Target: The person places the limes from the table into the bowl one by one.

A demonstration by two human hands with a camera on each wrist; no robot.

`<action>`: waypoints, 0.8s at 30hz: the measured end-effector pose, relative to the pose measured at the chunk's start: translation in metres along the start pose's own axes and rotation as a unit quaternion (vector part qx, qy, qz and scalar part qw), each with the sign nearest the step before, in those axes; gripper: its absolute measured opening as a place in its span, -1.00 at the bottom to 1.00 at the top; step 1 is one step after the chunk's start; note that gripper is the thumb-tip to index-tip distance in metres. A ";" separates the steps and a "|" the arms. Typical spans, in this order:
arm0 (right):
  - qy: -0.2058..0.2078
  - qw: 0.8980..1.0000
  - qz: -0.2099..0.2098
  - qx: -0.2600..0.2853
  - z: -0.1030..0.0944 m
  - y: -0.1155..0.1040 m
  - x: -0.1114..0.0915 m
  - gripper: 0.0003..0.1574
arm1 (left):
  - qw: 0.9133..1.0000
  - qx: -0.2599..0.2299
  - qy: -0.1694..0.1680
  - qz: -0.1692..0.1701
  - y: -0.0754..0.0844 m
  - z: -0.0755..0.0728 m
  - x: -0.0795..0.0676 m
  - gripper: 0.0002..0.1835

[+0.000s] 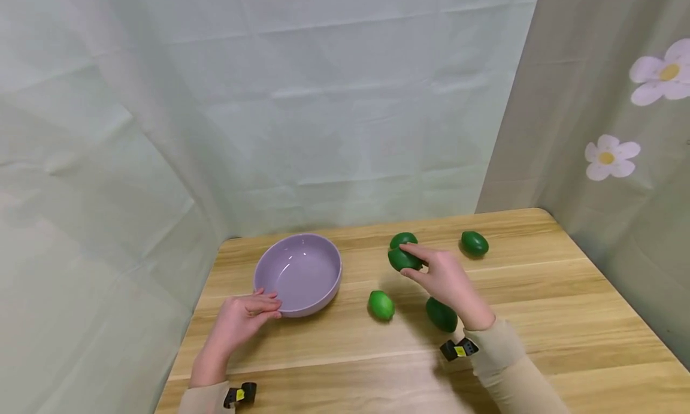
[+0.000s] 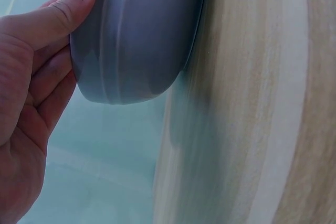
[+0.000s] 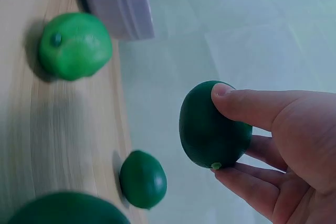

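A lavender bowl (image 1: 307,270) stands on the left part of the wooden table. My left hand (image 1: 245,318) pinches its near-left rim, the thumb against the outer wall and the other fingers over the edge. Raised above the table in the right wrist view is a dark green avocado (image 3: 212,127), gripped between the thumb and fingers of my right hand (image 1: 444,276). Behind it in the head view lies a second dark green avocado (image 1: 403,239). A brighter green lime (image 1: 381,305) lies between the bowl and my right hand.
Another dark green avocado (image 1: 442,315) lies under my right wrist, and one more avocado (image 1: 475,244) sits at the back right. A pale curtain (image 1: 345,114) hangs behind the table (image 1: 566,294) and along its sides.
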State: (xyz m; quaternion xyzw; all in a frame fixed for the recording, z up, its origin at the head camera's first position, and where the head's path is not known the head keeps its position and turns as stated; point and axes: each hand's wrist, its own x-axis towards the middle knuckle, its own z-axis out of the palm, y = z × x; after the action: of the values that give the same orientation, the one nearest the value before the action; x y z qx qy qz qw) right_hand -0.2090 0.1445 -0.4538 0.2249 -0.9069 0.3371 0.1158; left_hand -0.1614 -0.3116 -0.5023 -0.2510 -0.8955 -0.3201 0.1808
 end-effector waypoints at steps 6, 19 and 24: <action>-0.006 1.000 -0.008 0.001 0.009 -0.009 0.004 -0.33 | 1.000 -0.003 -0.002 -0.003 -0.002 0.001 -0.002 -0.75; -0.017 0.999 -0.016 0.040 0.030 -0.033 0.017 -0.35 | 1.000 -0.009 -0.004 -0.005 -0.003 0.001 -0.003 -0.77; -0.027 0.997 -0.031 0.063 0.038 -0.043 0.026 -0.35 | 1.000 -0.006 -0.002 0.001 -0.005 0.001 -0.002 -0.76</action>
State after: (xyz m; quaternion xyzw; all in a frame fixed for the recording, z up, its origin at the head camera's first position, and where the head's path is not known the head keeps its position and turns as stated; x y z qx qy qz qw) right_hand -0.2130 0.0813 -0.4489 0.2690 -0.8789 0.3840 0.0874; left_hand -0.1625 -0.3144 -0.5066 -0.2539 -0.8938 -0.3242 0.1778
